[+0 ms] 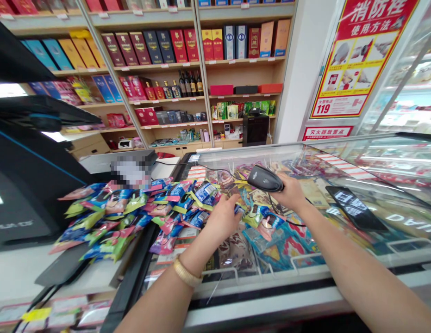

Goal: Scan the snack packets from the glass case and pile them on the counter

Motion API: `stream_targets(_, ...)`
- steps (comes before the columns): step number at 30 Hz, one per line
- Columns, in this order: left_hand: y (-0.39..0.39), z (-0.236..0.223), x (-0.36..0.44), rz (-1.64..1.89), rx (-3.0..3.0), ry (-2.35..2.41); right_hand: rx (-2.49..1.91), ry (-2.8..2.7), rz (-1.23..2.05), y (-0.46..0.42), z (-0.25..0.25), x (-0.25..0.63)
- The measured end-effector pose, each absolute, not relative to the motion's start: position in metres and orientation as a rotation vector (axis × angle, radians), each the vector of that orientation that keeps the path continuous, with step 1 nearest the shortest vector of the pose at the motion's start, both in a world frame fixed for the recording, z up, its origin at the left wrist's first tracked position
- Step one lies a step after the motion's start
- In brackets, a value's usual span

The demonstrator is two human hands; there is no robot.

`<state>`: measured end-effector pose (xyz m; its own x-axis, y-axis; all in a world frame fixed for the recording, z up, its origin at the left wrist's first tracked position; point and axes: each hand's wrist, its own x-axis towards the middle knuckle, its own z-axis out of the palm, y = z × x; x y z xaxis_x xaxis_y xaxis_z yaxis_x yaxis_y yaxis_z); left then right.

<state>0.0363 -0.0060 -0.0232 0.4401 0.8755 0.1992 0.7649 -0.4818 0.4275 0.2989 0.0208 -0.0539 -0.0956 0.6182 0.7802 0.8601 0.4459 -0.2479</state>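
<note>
My right hand (292,193) is wrapped round a black handheld barcode scanner (265,178), holding it above the glass top of a display freezer (215,290). To its left, my left hand (225,216) hovers low over the glass, fingers apart and bent downward, with no item clearly held. Close by its fingertips lie a few small blue, pink and green snack packets (269,223). A large heap of similar snack packets (111,222) spreads leftward from that hand, across the freezer's edge and onto the counter.
A black phone (356,208) lies on the glass at right. A dark checkout terminal (24,185) stands on the left, with a flat grey pad (62,268) below it. Behind are shelves of boxed bottles (163,46). A cable crosses the glass near the scanner.
</note>
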Motion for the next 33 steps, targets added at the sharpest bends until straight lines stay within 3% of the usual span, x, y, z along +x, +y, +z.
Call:
stream_targets(6, 0.018, -0.032, 0.031, 1.221, 2.172, 1.237, -1.248, -1.745, -0.343, 0.02, -0.048, 0.304)
stream_targets(12, 0.027, -0.033, 0.026, 1.611, 1.948, 1.159, -1.177, -1.775, -0.319, 0.012, -0.036, 0.299)
stream_targets(33, 0.028, -0.031, 0.018, 1.526, 2.277, 1.321, -1.147, -2.068, -0.287, -0.003, -0.021, 0.275)
